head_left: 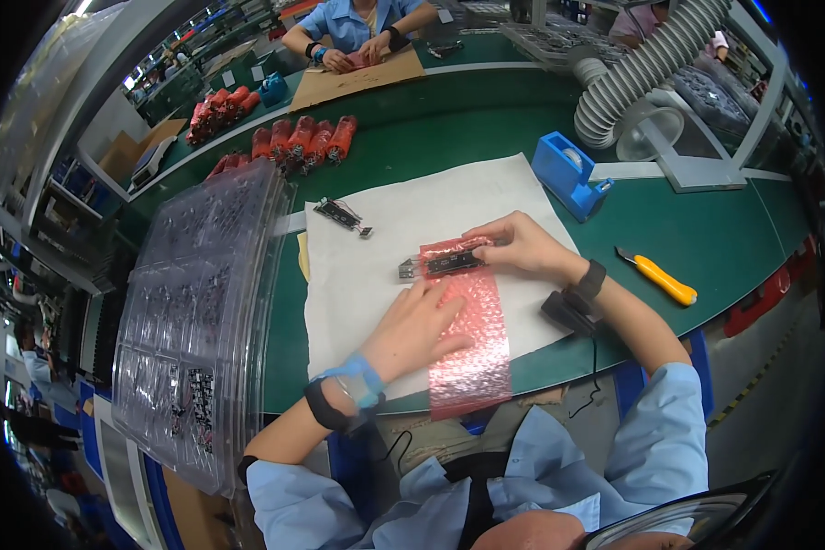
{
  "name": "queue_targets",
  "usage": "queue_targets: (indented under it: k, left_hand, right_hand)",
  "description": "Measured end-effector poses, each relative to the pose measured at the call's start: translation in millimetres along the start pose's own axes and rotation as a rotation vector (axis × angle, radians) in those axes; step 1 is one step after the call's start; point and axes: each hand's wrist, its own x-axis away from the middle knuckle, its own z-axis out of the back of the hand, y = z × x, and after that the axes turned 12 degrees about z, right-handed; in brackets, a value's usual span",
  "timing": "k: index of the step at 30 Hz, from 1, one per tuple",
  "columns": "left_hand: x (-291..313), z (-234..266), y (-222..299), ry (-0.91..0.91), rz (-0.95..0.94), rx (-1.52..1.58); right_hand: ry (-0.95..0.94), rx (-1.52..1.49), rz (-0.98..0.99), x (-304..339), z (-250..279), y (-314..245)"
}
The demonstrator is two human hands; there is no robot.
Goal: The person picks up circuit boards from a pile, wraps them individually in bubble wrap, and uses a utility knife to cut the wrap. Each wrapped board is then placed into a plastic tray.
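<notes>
A strip of pink bubble wrap (472, 357) lies lengthwise on a white sheet (353, 302) and hangs past the table's near edge. Across its far end rests a narrow black circuit board (453, 263), with a small metal connector (407, 269) jutting out on the left. My right hand (529, 249) pinches the board's right end between thumb and fingers. Spread flat, my left hand (411, 332) touches the wrap's left side just below the board and holds nothing. Another circuit board (339, 215) with a small wired connector lies at the sheet's far left.
Stacked clear plastic trays (206, 293) stand on the left. Red-wrapped bundles (307, 139) lie beyond them. A blue tape dispenser (566, 179) and yellow-handled cutter (666, 280) sit on the right. A ribbed hose (646, 73) hangs behind; a co-worker (357, 27) sits across.
</notes>
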Motion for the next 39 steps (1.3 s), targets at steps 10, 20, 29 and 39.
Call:
queue_targets:
  k: [10, 20, 29, 39]
  left_hand:
    - [8.1, -17.1, -1.5, 0.001, 0.028, -0.156]
    - [4.5, -8.6, 4.6, -0.040, -0.014, -0.198]
    - [-27.1, 16.1, -5.9, 0.141, 0.112, 0.128]
    - [-35.2, 9.0, -15.5, 0.191, 0.003, 0.136]
  right_hand:
    - [-0.013, 0.373, 0.156, 13.2, -9.2, -18.0]
    - [0.046, 0.609, 0.447, 29.9, -21.6, -13.5]
    - [-0.040, 0.728, 0.465, 33.5, -29.5, -14.8]
    - [-0.053, 0.562, 0.430, 42.5, -29.8, -32.7]
